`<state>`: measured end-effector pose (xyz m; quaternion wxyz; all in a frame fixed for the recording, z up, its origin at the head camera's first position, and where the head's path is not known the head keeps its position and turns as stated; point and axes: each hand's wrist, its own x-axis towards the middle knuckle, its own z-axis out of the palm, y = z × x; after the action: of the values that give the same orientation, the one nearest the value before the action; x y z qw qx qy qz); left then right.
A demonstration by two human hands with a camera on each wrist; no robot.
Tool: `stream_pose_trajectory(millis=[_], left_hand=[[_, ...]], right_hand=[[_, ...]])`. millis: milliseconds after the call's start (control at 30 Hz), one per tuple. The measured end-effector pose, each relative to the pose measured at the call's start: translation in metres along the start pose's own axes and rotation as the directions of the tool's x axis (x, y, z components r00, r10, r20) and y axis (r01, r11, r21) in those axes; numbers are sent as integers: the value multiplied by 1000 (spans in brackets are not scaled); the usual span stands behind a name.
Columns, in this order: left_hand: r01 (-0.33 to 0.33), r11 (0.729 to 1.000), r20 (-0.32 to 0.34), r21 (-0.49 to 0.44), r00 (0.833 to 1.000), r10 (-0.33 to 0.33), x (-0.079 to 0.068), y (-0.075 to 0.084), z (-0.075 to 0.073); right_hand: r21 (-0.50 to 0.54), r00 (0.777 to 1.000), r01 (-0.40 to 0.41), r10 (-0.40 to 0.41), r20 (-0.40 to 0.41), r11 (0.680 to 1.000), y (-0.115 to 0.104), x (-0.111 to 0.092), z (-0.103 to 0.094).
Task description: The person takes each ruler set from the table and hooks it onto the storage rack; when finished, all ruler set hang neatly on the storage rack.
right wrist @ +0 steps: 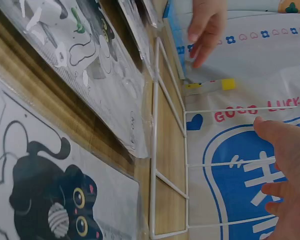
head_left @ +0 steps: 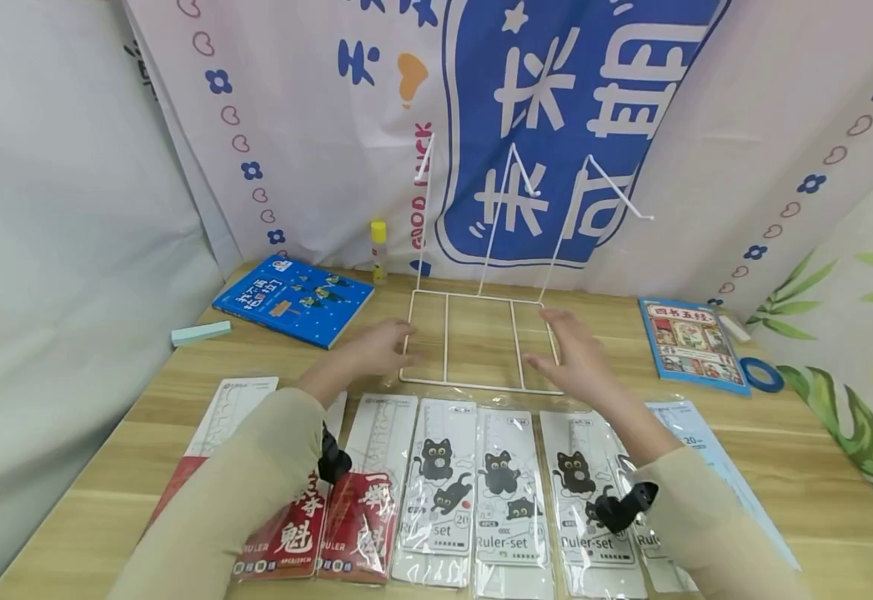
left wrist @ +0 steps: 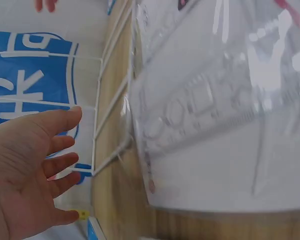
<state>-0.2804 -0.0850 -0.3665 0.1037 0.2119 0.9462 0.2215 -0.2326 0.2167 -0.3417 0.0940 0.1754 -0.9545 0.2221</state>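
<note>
A white wire display rack (head_left: 446, 342) stands on the wooden table, its flat base toward me and three uprights with slanted hook arms rising at the back. My left hand (head_left: 376, 346) is at the left end of the base, fingers spread and relaxed. At the right end is my right hand (head_left: 574, 350), thumb and fingers apart. Both wrist views show the palms with nothing gripped. In front of the rack lies a row of plastic-wrapped ruler sets: red-and-white packs (head_left: 361, 517) at left, black-cat packs (head_left: 507, 517) in the middle and right.
A blue book (head_left: 293, 300) and a yellow-capped glue stick (head_left: 379, 254) are at the back left, with a pale green block (head_left: 201, 333) beside them. Right of the rack are another book (head_left: 693, 346) and a blue tape roll (head_left: 762, 375). A printed curtain (head_left: 331, 167) hangs behind.
</note>
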Motion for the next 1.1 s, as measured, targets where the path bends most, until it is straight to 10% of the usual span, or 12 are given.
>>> stream_pose_trajectory(millis=[433, 733, 1100], left_hand=[[43, 999, 98, 24, 994, -45, 8, -26, 10], [51, 997, 92, 63, 994, -57, 13, -23, 17], [15, 998, 81, 60, 997, -20, 13, -24, 19]], right_hand=[[-1, 997, 46, -46, -58, 999, 27, -47, -55], [-7, 994, -104, 104, 35, 995, 84, -111, -77], [-278, 877, -321, 395, 275, 906, 140, -162, -72]])
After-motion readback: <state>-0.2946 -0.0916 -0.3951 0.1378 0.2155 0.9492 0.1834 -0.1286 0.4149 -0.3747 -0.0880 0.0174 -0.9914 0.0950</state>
